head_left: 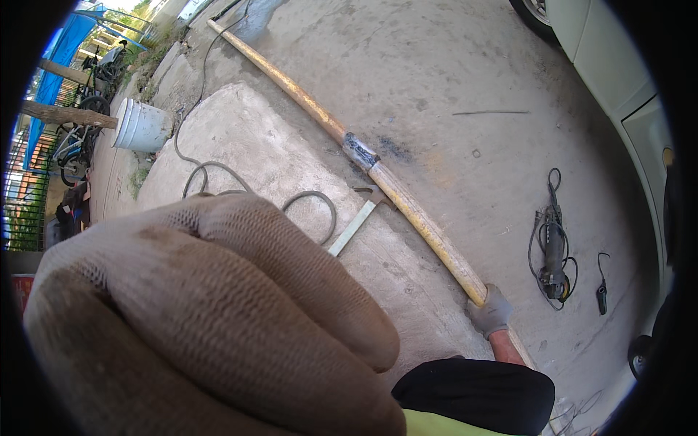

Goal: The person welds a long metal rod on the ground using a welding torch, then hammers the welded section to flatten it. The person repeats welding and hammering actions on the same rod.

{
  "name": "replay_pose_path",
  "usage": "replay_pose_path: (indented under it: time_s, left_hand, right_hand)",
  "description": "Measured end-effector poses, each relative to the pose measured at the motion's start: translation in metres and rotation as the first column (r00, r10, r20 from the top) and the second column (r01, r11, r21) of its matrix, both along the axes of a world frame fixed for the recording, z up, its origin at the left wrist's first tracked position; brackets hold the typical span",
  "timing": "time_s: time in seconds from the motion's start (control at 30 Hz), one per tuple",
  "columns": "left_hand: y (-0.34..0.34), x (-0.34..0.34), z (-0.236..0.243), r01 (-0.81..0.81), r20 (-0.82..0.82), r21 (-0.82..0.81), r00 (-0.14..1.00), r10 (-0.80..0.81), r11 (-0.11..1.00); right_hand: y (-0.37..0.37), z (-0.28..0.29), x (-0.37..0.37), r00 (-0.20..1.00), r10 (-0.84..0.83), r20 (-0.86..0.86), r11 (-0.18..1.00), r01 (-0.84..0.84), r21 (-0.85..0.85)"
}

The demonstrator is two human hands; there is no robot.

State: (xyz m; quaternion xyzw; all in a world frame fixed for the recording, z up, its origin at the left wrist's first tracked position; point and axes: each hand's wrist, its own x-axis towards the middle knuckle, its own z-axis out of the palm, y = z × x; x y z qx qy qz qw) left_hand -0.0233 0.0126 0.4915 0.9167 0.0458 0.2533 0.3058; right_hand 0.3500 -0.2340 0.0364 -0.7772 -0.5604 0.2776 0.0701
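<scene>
One worn yellow pole (427, 234) crosses stained concrete (480, 167) beside a pale vehicle (603, 54).

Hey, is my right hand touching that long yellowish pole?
Touching: the head view shows the gloved right hand closed around the long yellowish pole, with no gap visible.

Coarse-knit matt cloth covers the left fingers (291, 269); the right fingers (491, 309) wear smoother-looking grey cloth around a pole (422, 224) of scuffed, yellowish, apparently painted metal. Beside them, the slab (240, 131) is rough, chalky concrete. Right of the right fingers, the angle grinder (554, 243) looks dull dark plastic; beyond the left, the bucket (139, 125) is smooth plastic.
</scene>
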Motion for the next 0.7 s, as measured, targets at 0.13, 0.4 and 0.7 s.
replay_pose_path:
  time_s: [0.13,0.4,0.7]
  left_hand:
    - [0.008,-0.002,-0.006,0.012,-0.045,0.049,0.999,-0.01,0.999]
    - [0.013,-0.007,-0.014,-0.019,-0.07,0.068,0.997,0.024,0.997]
    - [0.002,0.011,-0.033,-0.092,-0.023,-0.349,0.996,0.09,0.933]
  right_hand:
    - [0.001,-0.001,-0.001,0.999,-0.001,0.035,0.999,0.002,-0.039]
    - [0.002,-0.003,0.002,1.0,0.013,0.01,1.0,-0.014,0.028]
    - [0.005,0.006,-0.002,1.0,0.006,0.003,0.997,-0.005,-0.081]
